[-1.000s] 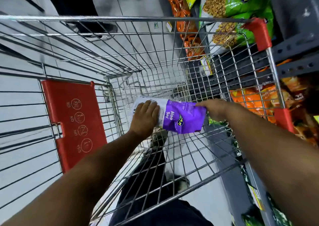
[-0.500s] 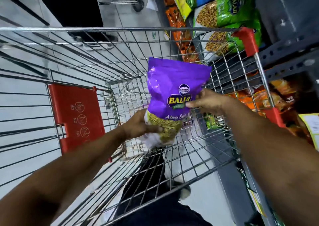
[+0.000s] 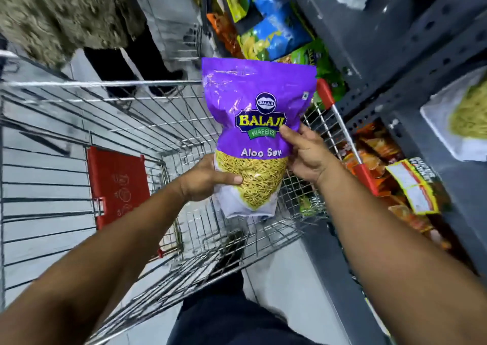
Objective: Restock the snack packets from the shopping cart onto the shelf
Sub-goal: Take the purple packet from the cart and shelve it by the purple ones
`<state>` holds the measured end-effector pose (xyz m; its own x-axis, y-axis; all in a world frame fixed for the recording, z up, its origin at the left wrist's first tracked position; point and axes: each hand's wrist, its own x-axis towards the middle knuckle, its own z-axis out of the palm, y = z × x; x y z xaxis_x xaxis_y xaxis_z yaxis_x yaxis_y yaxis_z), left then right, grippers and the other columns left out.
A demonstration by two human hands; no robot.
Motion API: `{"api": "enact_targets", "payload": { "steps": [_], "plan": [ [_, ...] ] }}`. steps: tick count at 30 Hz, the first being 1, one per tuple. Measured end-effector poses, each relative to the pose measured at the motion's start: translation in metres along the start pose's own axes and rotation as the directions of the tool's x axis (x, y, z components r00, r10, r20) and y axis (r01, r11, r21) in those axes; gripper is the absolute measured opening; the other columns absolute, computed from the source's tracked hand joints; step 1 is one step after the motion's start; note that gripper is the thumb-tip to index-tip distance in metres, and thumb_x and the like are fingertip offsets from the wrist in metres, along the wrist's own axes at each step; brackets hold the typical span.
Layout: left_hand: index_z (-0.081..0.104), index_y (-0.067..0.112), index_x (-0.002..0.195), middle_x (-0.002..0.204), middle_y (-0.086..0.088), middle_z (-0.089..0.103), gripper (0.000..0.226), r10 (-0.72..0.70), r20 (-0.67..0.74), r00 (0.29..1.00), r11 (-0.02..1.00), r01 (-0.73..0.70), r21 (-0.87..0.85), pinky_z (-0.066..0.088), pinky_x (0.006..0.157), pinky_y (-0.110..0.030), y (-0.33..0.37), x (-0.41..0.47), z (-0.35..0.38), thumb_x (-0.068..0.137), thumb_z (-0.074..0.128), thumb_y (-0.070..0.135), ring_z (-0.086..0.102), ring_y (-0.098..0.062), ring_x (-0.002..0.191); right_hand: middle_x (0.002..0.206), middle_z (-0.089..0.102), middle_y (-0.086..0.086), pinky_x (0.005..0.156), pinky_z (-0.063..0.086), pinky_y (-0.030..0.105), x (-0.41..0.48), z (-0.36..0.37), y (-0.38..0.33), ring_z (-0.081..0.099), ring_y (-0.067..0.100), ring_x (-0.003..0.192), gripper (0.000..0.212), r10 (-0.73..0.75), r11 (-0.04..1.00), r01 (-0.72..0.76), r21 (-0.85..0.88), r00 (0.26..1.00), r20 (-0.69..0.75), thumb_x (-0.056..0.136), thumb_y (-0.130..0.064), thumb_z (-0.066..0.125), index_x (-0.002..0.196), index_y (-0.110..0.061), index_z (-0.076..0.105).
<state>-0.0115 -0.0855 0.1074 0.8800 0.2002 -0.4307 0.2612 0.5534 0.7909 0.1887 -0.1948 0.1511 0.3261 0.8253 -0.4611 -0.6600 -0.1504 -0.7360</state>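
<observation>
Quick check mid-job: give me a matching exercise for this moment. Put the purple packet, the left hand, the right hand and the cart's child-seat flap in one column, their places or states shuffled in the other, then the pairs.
Things
1. purple packet
2. left hand
3. right hand
4. child-seat flap

Places or states
A. grips the packet's right edge, beside the "Aloo Sev" print
B. red, inside the cart on the left
C. held upright above the cart
D. grips the packet's lower left, over the clear window

Pairs: 1-C, 2-D, 3-A, 4-B
</observation>
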Motion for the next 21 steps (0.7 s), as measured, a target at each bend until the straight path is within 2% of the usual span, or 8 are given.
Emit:
{"api": "enact_targets", "payload": {
  "steps": [4, 6, 8, 10, 12, 16, 19, 21],
  "plan": [
    [0.061, 0.0, 0.112, 0.102, -0.006, 0.076, 0.066, 0.098, 0.069, 0.993, 0.993, -0.103, 0.06, 0.056, 0.085, -0.036, 0.038, -0.012, 0.044, 0.053, 0.088, 0.012, 0.07, -0.024, 0.094, 0.094, 0.078, -0.001, 0.083, 0.059, 0.036, -0.051, 0.012, -0.032, 0.072, 0.016, 0.087, 0.024, -0.221, 0.975, 0.221, 0.022, 0.975, 0.008, 0.087, -0.005, 0.055, 0.105, -0.017, 0.065],
    [0.064, 0.003, 0.106, 0.095, -0.002, 0.077, 0.062, 0.141, 0.087, 0.986, 0.983, -0.15, 0.107, 0.056, 0.078, -0.027, 0.053, -0.015, 0.07, 0.05, 0.09, 0.013, 0.072, -0.017, 0.086, 0.096, 0.076, 0.003, 0.094, 0.054, 0.045, -0.081, 0.009, -0.048, 0.07, 0.022, 0.091, 0.028, -0.323, 0.945, 0.324, 0.034, 0.945, -0.046, 0.082, -0.005, 0.059, 0.109, -0.013, 0.062],
    [0.058, -0.007, 0.109, 0.091, 0.002, 0.078, 0.062, 0.175, 0.11, 0.978, 0.961, -0.194, 0.198, 0.056, 0.074, -0.022, 0.064, -0.018, 0.092, 0.056, 0.086, 0.008, 0.072, -0.011, 0.082, 0.095, 0.074, 0.006, 0.101, 0.047, 0.052, -0.111, 0.005, -0.058, 0.066, 0.025, 0.091, 0.032, -0.399, 0.914, 0.404, 0.041, 0.911, -0.101, 0.076, -0.007, 0.062, 0.108, -0.01, 0.061],
    [0.054, -0.013, 0.11, 0.09, 0.005, 0.078, 0.052, 0.195, 0.182, 0.964, 0.924, -0.242, 0.296, 0.056, 0.072, -0.02, 0.072, -0.016, 0.119, 0.062, 0.074, -0.009, 0.071, -0.008, 0.08, 0.093, 0.076, 0.003, 0.095, 0.052, 0.046, -0.145, -0.006, -0.067, 0.069, 0.02, 0.087, 0.032, -0.483, 0.871, 0.491, 0.029, 0.866, -0.131, 0.075, -0.008, 0.062, 0.107, -0.011, 0.062],
    [0.06, -0.003, 0.105, 0.089, 0.006, 0.078, 0.048, 0.192, 0.253, 0.948, 0.887, -0.278, 0.369, 0.055, 0.072, -0.019, 0.08, -0.009, 0.151, 0.06, 0.074, -0.013, 0.07, -0.006, 0.079, 0.092, 0.076, 0.002, 0.088, 0.056, 0.039, -0.182, -0.02, -0.076, 0.07, 0.017, 0.084, 0.033, -0.555, 0.825, 0.565, 0.003, 0.811, -0.188, 0.074, -0.008, 0.063, 0.106, -0.012, 0.063],
    [0.067, 0.007, 0.096, 0.087, 0.005, 0.078, 0.038, 0.152, 0.421, 0.894, 0.823, -0.35, 0.447, 0.055, 0.074, -0.021, 0.083, 0.01, 0.225, 0.06, 0.077, 0.0, 0.07, -0.008, 0.079, 0.094, 0.076, 0.002, 0.087, 0.057, 0.038, -0.257, -0.055, -0.091, 0.07, 0.017, 0.086, 0.033, -0.673, 0.722, 0.688, -0.07, 0.676, -0.301, 0.075, -0.007, 0.061, 0.108, -0.011, 0.061],
    [0.066, 0.01, 0.101, 0.092, 0.007, 0.077, 0.045, 0.14, 0.528, 0.837, 0.766, -0.43, 0.478, 0.055, 0.076, -0.02, 0.08, 0.029, 0.281, 0.062, 0.078, -0.009, 0.069, -0.007, 0.084, 0.096, 0.076, 0.004, 0.084, 0.058, 0.038, -0.305, -0.081, -0.095, 0.07, 0.02, 0.088, 0.032, -0.739, 0.639, 0.762, -0.11, 0.568, -0.362, 0.078, -0.004, 0.059, 0.109, -0.007, 0.061],
    [0.063, 0.012, 0.107, 0.096, 0.007, 0.077, 0.053, 0.155, 0.578, 0.801, 0.737, -0.483, 0.472, 0.054, 0.077, -0.018, 0.074, 0.046, 0.317, 0.063, 0.076, -0.015, 0.068, -0.004, 0.087, 0.097, 0.075, 0.005, 0.09, 0.055, 0.043, -0.333, -0.099, -0.098, 0.068, 0.022, 0.09, 0.03, -0.763, 0.59, 0.792, -0.158, 0.483, -0.428, 0.078, -0.004, 0.06, 0.108, -0.007, 0.062]
  ]
}}
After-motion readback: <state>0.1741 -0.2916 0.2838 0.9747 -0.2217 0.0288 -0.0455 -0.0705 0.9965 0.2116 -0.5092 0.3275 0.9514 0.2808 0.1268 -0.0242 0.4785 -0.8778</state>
